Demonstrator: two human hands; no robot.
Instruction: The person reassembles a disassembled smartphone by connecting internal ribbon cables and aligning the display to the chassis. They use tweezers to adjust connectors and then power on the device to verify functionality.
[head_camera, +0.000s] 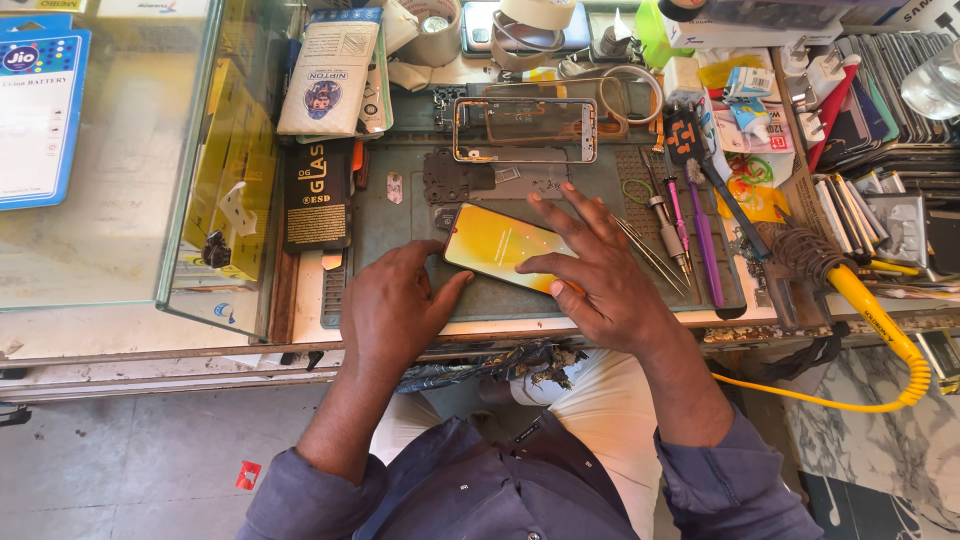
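A smartphone (497, 243) with a lit orange-yellow screen lies on the grey work mat (400, 220). My left hand (392, 308) grips its left end, with the thumb along the near edge. My right hand (600, 275) rests flat on its right end, the fingers spread and the thumb lying across the screen. Behind the phone lie a dark inner cover plate (457, 177) and an empty phone frame (524, 130).
Tweezers (650, 255), screwdrivers (672, 225) and a brush (703, 235) lie right of the phone. A soldering iron with a yellow coiled cord (880, 320) sits at the right. A glass counter (100, 150), packets (330, 75) and tape rolls (535, 20) stand left and behind.
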